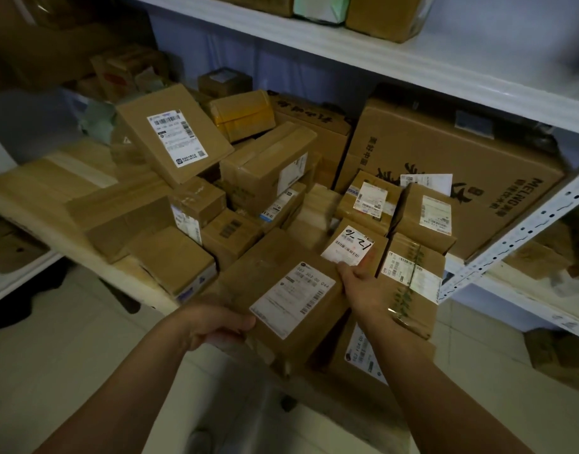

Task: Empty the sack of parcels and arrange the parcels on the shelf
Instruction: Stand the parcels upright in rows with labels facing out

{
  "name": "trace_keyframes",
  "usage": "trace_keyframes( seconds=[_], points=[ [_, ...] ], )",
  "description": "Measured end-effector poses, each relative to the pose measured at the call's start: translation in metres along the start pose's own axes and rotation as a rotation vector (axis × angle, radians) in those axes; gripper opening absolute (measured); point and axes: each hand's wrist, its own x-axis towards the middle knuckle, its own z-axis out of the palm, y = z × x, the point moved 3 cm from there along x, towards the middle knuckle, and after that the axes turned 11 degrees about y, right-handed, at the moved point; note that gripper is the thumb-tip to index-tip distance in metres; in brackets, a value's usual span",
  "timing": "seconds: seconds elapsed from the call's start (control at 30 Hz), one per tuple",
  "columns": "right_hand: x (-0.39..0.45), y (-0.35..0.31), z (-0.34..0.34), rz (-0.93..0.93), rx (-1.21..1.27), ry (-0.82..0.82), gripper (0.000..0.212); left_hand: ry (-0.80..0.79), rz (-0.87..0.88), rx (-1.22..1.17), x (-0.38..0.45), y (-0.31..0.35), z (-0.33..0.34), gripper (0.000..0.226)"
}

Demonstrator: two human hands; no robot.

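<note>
I hold a brown cardboard parcel (281,299) with a white shipping label at the front edge of the shelf (144,273). My left hand (216,326) grips its near left corner. My right hand (366,290) rests on its right side, fingers touching a box with a handwritten label (350,247) just behind. Another labelled box (412,283) sits to the right of my right hand. No sack is in view.
The shelf is crowded with several cardboard parcels, including a tilted flat box (173,136) and a large printed carton (452,172) at the back right. A white shelf board (347,47) runs overhead. A perforated upright (517,234) stands right. Tiled floor lies below.
</note>
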Motion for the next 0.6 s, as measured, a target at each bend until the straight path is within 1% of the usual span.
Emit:
trace_keyframes(
  seconds=[0.1,0.17,0.23,0.3,0.43,0.53,0.6],
  points=[
    [0.002,0.005,0.004,-0.065,-0.092,0.022,0.031,0.078,0.009,0.018,0.004,-0.009,0.005,0.035],
    [0.006,0.010,0.006,-0.095,-0.143,0.025,0.026,0.117,0.029,0.057,0.006,-0.016,0.013,0.030],
    [0.011,0.016,0.007,-0.118,-0.218,0.045,0.023,0.135,0.030,0.060,0.007,-0.023,0.022,0.027],
    [0.015,0.023,0.008,-0.153,-0.292,0.069,0.027,0.140,0.038,0.073,0.011,-0.029,0.030,0.025],
    [0.019,0.033,0.006,-0.260,-0.449,0.092,0.031,0.127,0.043,0.101,0.021,-0.038,0.041,0.032],
    [0.021,0.040,0.007,-0.274,-0.560,0.068,0.033,0.098,0.055,0.103,0.025,-0.043,0.047,0.044],
    [0.022,0.044,0.007,-0.280,-0.586,0.041,0.034,0.088,0.057,0.084,0.025,-0.044,0.051,0.042]
  ],
)
